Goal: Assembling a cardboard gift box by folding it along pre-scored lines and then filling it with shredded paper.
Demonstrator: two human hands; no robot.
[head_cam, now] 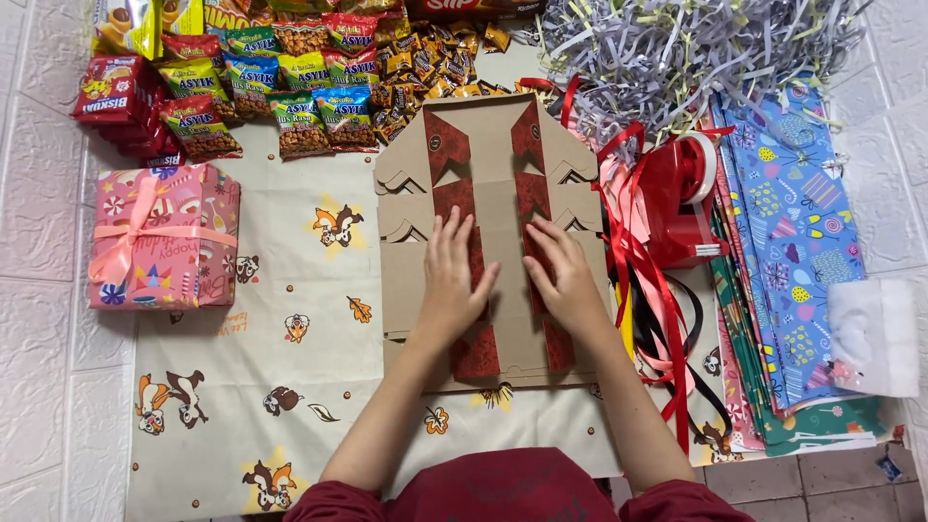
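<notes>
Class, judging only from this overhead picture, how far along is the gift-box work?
Done: one pink wrapped box sits tied with a ribbon. In hand: left hand and right hand press flat on an unfolded cardboard box blank. Left: snack packets, shredded paper and ribbons lie unused.

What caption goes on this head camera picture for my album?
Left hand and right hand press a flat brown-and-red cardboard box blank beside a pink wrapped gift box.

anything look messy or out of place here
Mostly tidy. Both hands, left hand and right hand, press flat on the folded cardboard box. The odd spot is the red ribbon, lying in a loose tangle beside the tape dispenser, and the shredded paper is heaped loosely.
</notes>
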